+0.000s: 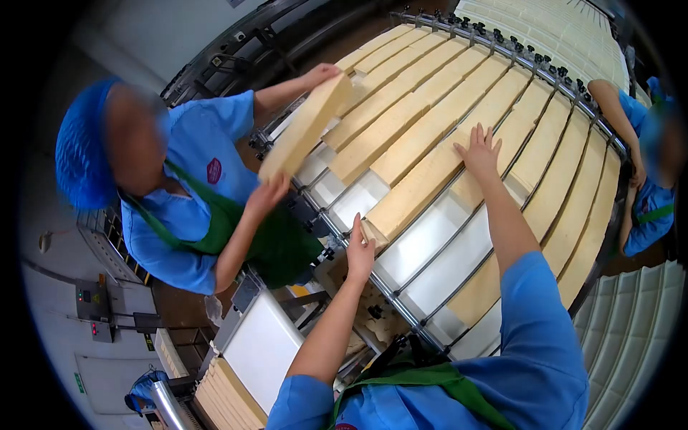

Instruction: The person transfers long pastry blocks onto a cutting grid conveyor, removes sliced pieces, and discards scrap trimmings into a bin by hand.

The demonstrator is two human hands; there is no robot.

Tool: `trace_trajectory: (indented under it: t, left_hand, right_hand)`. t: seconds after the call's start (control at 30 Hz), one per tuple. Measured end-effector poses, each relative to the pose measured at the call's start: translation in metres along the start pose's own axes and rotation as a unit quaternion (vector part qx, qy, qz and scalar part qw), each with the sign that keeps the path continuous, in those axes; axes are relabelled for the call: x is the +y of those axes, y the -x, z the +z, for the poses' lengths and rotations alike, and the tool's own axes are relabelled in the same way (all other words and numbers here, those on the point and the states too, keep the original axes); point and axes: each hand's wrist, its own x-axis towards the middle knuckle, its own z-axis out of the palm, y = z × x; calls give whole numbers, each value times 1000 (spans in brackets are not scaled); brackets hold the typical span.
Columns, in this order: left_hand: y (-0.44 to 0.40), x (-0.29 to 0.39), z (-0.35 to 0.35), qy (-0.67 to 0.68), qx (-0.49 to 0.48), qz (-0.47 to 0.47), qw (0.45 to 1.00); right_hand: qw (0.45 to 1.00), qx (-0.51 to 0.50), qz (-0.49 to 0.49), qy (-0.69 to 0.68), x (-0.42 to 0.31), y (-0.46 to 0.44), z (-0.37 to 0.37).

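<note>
Long pale yellow slabs [441, 168] lie in rows between thin metal rods on a white surface. My left hand [360, 251] is at the near end of one slab, its thumb up and its palm against the slab's end. Farther along, my right hand [481, 152] rests with spread fingers on top of the slabs. Between my forearms, bare white surface [430, 233] shows under the rods. A metal rail [390, 294] runs along the near edge, below my left hand.
At the left, a co-worker in a blue cap holds a slab [308, 125] in both hands. Another person [638, 165] stands at the right edge. A white conveyor [261, 347] and more cut slabs [226, 398] are at the lower left. Black knobs [516, 46] line the far rail.
</note>
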Motion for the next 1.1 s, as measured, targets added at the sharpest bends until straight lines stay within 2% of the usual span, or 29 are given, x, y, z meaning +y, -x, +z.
trace_trajectory:
  t: [0.03, 0.13, 0.23, 0.27, 0.3, 0.37, 0.43, 0.5, 0.57, 0.7, 0.77, 0.83, 0.9, 0.93, 0.97, 1.03, 1.07, 1.1]
  left_hand:
    - [-2, -10, -4, -8, -8, 13, 1000]
    - [-1, -19, -18, -41, -14, 51, 998]
    - [23, -14, -43, 60, 10, 15, 998]
    - [34, -10, -52, 102, 24, 4, 994]
    - [48, -12, -62, 145, 43, 23, 988]
    - [76, -45, -89, 100, 38, 7, 994]
    - [122, -33, -108, -17, 79, -25, 996]
    - [160, -90, -136, -100, 152, -38, 982]
    - [209, -89, -157, 4, 198, -82, 977]
    - [307, -156, -200, -65, 294, -130, 945]
    - [364, -197, -220, -62, 385, -141, 910]
    - [397, -218, -232, -64, 425, -166, 887]
    - [424, -239, -238, -59, 458, -152, 874]
    - [437, -239, -239, -86, 479, -133, 863]
    - [452, -240, -240, -113, 507, -121, 846]
    - [476, -231, -250, -151, 509, -185, 827]
    - [484, -223, -253, -170, 523, -219, 806]
    - [497, -244, -256, -141, 562, -208, 788]
  right_hand:
    - [999, -36, -1, 3, 3, -4, -3]
    - [998, -60, -7, -10, 3, -7, -7]
    - [997, -80, 10, -14, -10, 9, -13]
    - [1000, -28, -13, -5, -22, 29, -15]
    - [994, 61, -94, -9, -37, 52, -6]
    - [963, 135, -232, -4, -78, 112, 25]
    - [920, 46, -340, -187, -123, 200, 1]
    - [868, -38, -412, -274, -151, 279, -27]
    - [836, -82, -467, -276, -164, 331, -37]
    - [839, -65, -499, -208, -167, 353, -34]
    - [855, -52, -455, -242, -167, 359, -42]
    - [862, -58, -450, -228, -169, 359, -29]
    - [872, -36, -424, -241, -171, 360, -10]
    - [867, -26, -404, -290, -171, 357, 6]
    - [853, -103, -324, -396, -174, 358, 5]
    - [858, 45, -406, -311, -180, 355, 6]
    - [889, -32, -397, -228, -184, 354, 1]
    - [904, -106, -392, -134, -190, 353, -13]
